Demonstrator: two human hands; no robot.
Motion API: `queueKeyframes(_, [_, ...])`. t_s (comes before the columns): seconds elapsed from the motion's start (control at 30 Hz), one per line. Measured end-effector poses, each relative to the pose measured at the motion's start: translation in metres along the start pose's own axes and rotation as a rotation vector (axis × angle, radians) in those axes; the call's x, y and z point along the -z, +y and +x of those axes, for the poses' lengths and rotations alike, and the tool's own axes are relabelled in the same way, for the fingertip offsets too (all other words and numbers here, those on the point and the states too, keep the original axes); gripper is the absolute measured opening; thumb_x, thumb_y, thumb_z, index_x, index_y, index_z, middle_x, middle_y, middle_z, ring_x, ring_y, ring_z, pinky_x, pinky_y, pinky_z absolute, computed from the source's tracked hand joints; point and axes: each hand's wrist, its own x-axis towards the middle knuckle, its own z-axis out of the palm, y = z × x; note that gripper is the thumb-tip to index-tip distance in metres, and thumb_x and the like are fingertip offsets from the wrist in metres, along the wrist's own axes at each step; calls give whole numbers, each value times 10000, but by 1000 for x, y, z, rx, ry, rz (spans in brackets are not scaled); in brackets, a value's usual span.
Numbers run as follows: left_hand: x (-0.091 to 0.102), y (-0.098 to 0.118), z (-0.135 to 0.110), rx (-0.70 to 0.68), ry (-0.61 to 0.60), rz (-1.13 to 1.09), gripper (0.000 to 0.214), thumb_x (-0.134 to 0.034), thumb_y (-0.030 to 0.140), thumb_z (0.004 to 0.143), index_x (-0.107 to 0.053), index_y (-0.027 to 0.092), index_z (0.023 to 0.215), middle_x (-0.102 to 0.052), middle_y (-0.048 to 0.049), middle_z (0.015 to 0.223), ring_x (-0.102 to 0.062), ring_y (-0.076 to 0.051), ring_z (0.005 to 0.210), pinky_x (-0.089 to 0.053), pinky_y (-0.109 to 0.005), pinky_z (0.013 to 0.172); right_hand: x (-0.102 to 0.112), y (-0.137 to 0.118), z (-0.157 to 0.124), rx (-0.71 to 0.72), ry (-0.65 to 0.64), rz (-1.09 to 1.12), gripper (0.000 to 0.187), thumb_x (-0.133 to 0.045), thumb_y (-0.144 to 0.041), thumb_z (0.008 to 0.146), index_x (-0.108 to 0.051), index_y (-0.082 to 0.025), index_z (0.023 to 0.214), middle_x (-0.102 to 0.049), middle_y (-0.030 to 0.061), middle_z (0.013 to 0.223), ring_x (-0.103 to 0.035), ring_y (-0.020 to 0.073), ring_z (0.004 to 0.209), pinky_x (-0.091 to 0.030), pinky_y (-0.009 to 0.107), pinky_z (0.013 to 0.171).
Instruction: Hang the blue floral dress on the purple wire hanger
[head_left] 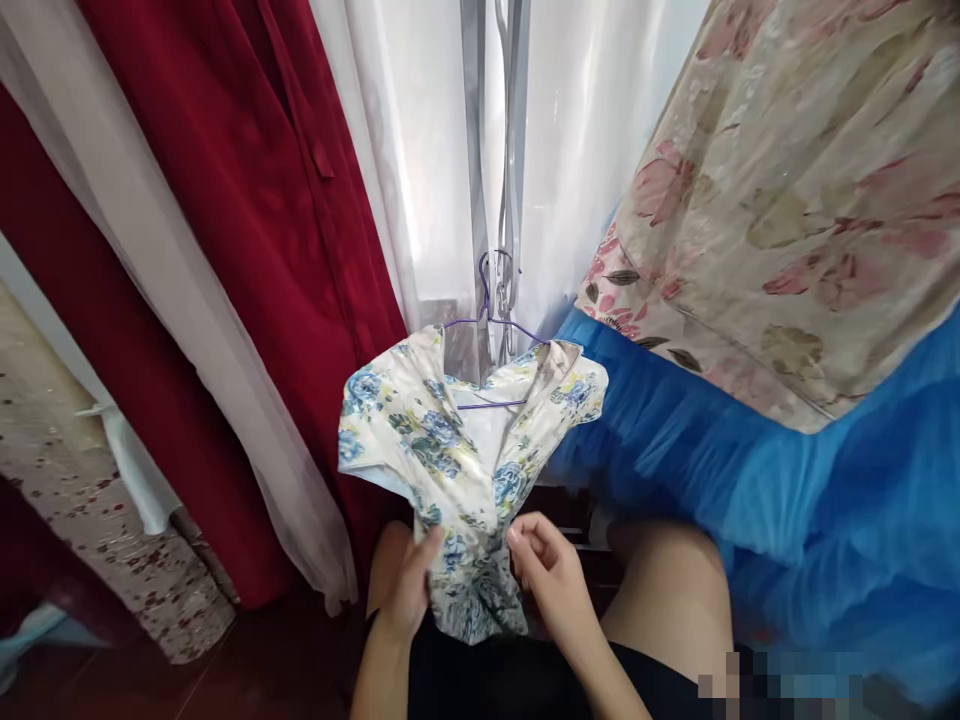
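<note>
A white short-sleeved blouse (420,410) with blue and yellow flowers hangs on a thin purple wire hanger (487,312). Its V-shaped neckline faces me, and its lower end is bunched up above my lap. My left hand (409,590) grips the left side of the blouse at the waist, thumb in front and fingers behind the cloth. On the opposite side, my right hand (553,572) is closed, with thumb and forefinger pinched at the edge of the cloth near the waist. The hanger's hook meets grey straps (480,120) that hang down from above.
Red cloth (262,200) and sheer pale cloth (202,290) hang on the left. White curtains (435,130) hang behind the straps. To the right are a beige floral garment (795,230) and blue tulle (780,490). My bare legs (667,580) flank the blouse.
</note>
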Motion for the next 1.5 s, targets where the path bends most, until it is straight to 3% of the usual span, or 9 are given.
queueKeyframes(0.1, [-20,-9,-7,72,-85,44,630,-793,461,741,-689,155,1282,-719,-126,1256,-570,-364,1319,-411,-488,1151,-1,-18,27,93,66,-183,337,-602,-539,927,-546,-208,894,-397,-76,567,-356,115,516,-262,238,502])
queueKeyframes(0.2, [-32,-14,-10,79,-51,84,538,-715,398,783,-695,152,1261,-701,-119,1292,-540,-355,1352,-388,-476,1169,5,-28,45,97,24,-388,308,-527,-517,955,-519,-229,845,-423,-68,539,-402,138,503,-273,244,495])
queueKeyframes(0.3, [-28,-16,-7,52,-51,119,532,-687,354,787,-674,160,1282,-689,-113,1313,-515,-356,1376,-407,-460,1151,7,-30,51,107,-29,-504,259,-499,-483,965,-514,-239,881,-422,-76,527,-419,149,495,-282,248,502])
queueKeyframes(0.5, [-15,-16,-5,-5,-49,219,528,-675,348,798,-648,171,1294,-643,-108,1382,-505,-350,1379,-405,-441,1140,4,-28,50,178,11,-541,219,-506,-443,963,-536,-234,1020,-425,-88,535,-423,156,497,-288,254,522])
queueKeyframes(0.73, [-10,-17,-2,55,103,182,527,-673,366,727,-685,193,1226,-732,-94,1206,-589,-367,1274,-457,-447,1071,11,-36,60,213,-125,-767,293,-465,-415,998,-517,-221,786,-538,-19,612,-490,166,577,-298,269,575])
queueKeyframes(1.03, [-10,-15,8,56,25,181,507,-699,326,718,-690,200,1209,-726,-97,1218,-545,-370,1333,-459,-454,1081,-5,-16,63,222,-58,-592,222,-431,-432,1010,-511,-233,1068,-410,-82,575,-454,169,518,-295,259,547])
queueKeyframes(1.3, [-24,-12,4,69,68,141,508,-703,346,721,-689,186,1203,-716,-102,1234,-517,-359,1365,-434,-439,1105,5,-11,64,226,-98,-604,276,-416,-410,1025,-460,-232,818,-434,-55,602,-437,154,560,-285,265,572])
queueKeyframes(1.4, [-21,-21,13,69,170,91,492,-687,353,738,-668,183,1199,-733,-100,1140,-568,-369,1294,-460,-456,1069,12,-15,56,242,-124,-539,324,-433,-396,1024,-438,-221,751,-402,-52,608,-397,136,568,-280,265,573])
queueKeyframes(1.5, [-12,-30,22,-171,367,127,498,-681,375,786,-577,191,1237,-668,-114,1224,-588,-335,1235,-463,-445,1056,22,-15,44,242,-103,-484,331,-480,-403,1014,-499,-201,752,-392,-44,626,-380,129,592,-278,262,572])
